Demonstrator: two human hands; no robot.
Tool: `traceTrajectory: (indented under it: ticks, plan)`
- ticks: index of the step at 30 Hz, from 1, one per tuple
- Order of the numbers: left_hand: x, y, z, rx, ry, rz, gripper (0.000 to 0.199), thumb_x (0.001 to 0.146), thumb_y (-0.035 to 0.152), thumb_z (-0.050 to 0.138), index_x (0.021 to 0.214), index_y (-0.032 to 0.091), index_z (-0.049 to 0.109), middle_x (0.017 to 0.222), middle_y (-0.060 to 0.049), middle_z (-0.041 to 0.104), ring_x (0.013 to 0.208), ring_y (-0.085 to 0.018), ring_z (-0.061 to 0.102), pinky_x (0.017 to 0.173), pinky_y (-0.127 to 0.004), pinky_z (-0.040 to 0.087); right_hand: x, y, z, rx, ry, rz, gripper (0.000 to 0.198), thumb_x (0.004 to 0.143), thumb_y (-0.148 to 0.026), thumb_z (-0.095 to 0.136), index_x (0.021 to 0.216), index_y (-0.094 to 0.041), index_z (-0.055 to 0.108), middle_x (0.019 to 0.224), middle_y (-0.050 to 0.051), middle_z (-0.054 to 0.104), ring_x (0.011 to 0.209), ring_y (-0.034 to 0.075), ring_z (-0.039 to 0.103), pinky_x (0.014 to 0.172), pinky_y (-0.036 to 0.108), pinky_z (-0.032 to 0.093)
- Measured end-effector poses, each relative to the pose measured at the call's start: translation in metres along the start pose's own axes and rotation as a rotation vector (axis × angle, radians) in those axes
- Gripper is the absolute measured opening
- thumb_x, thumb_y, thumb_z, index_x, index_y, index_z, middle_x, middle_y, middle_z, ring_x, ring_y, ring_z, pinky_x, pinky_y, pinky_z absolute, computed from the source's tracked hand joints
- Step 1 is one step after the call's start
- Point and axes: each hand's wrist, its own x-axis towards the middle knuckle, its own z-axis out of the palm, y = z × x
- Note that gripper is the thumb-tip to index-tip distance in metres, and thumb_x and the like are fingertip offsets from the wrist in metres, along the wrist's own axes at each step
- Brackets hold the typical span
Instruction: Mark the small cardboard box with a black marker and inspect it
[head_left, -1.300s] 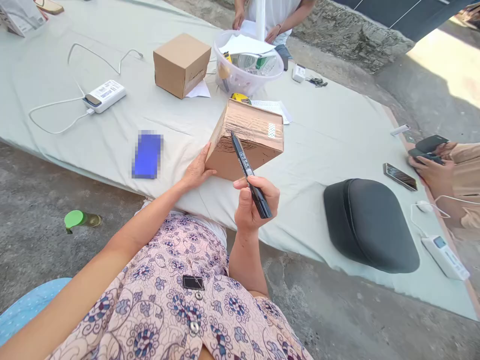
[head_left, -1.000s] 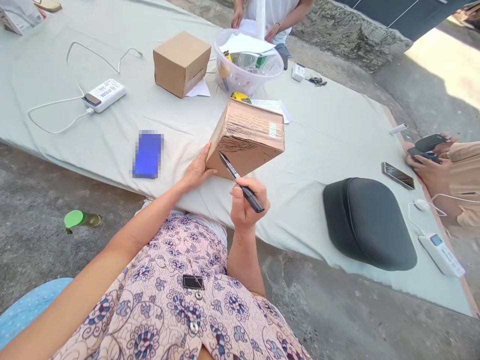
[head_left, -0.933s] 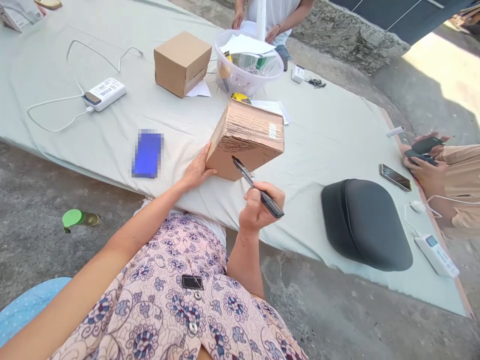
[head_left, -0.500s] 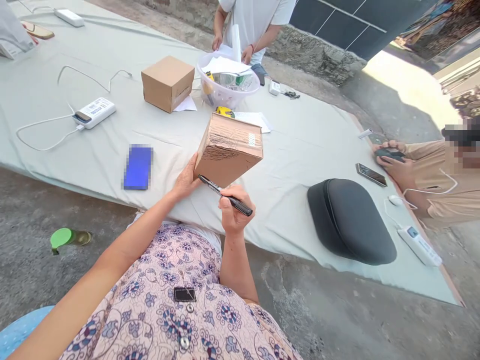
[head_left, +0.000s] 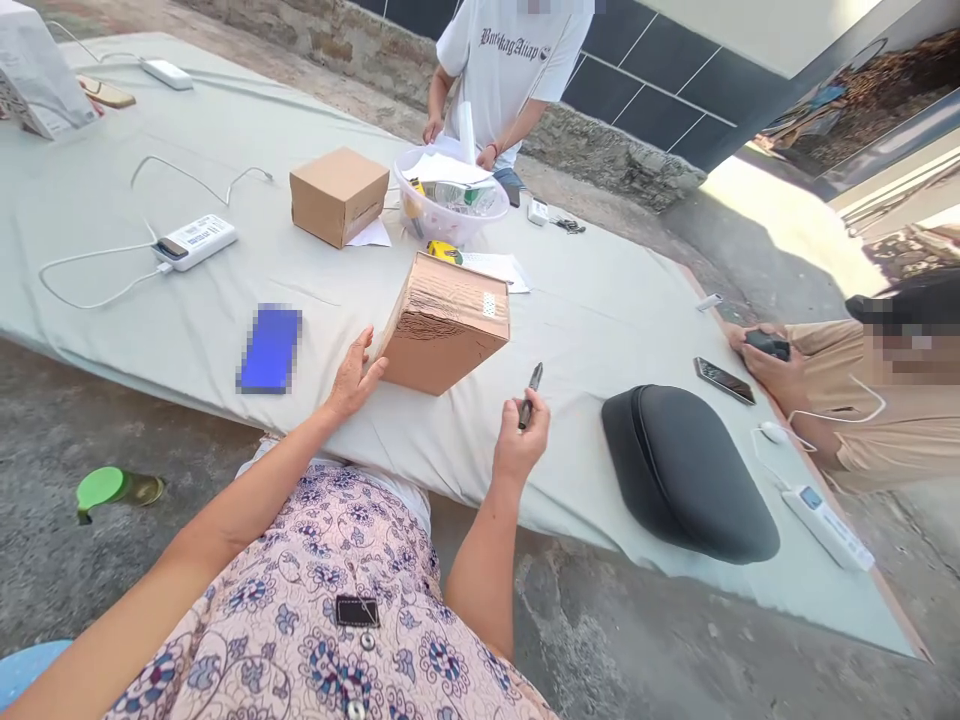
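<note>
A brown cardboard box [head_left: 446, 345] stands on the cloth-covered table in front of me, with dark pen strokes on its top and a white patterned label near one corner. My left hand [head_left: 354, 378] is at the box's left side, fingers spread and thumb by its lower corner; whether it touches is hard to tell. My right hand [head_left: 523, 435] is to the right of the box, apart from it, closed around a black marker pen [head_left: 535, 385] whose tip points up and away from me. Left of my left hand lies a blurred blue rectangle [head_left: 270, 348].
Behind stand another cardboard box [head_left: 337, 195], a plastic basket [head_left: 450, 215] of papers and a yellow tape measure [head_left: 444, 252]. A black case [head_left: 690, 470], a phone [head_left: 724, 380] and power banks [head_left: 196, 242] lie around. One person stands opposite; another sits at the right.
My right hand has moved right, away from the box, and the marker has swung from pointing left to pointing upward. My left hand's fingers have opened and shifted slightly left.
</note>
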Motion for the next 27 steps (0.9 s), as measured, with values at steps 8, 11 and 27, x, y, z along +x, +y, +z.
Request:
traceTrajectory:
  ticks: [8,11,27]
  plan:
    - [0.010,0.039,-0.097,0.624,0.420,-0.104,0.051,0.093,0.034,0.050,0.137,0.011,0.056,0.143,-0.020,0.060,0.138,-0.031,0.053,0.121,-0.048,0.038,-0.020,0.041,0.030,-0.556,-0.272,0.050,0.043,0.086,-0.036,0.055,0.119,-0.017,0.073,0.129,0.020,0.063,0.123,0.036,0.054,0.106,0.057,0.041]
    - [0.011,0.045,-0.134,0.841,0.527,-0.287,0.059,0.092,0.041,0.054,0.142,0.009,0.051,0.151,-0.025,0.051,0.144,-0.041,0.042,0.119,-0.060,0.034,-0.024,0.043,0.033,-0.567,-0.262,0.026,0.042,0.087,-0.034,0.056,0.121,-0.017,0.073,0.132,0.019,0.062,0.125,0.035,0.053,0.108,0.055,0.040]
    - [0.008,0.048,-0.130,0.738,0.219,-0.578,0.025,0.094,0.033,0.046,0.102,0.016,0.062,0.127,-0.025,0.066,0.133,-0.042,0.052,0.113,-0.065,0.035,-0.018,0.047,0.033,-0.398,-0.160,0.063,0.040,0.085,-0.032,0.053,0.116,-0.014,0.070,0.127,0.020,0.067,0.125,0.032,0.058,0.110,0.053,0.043]
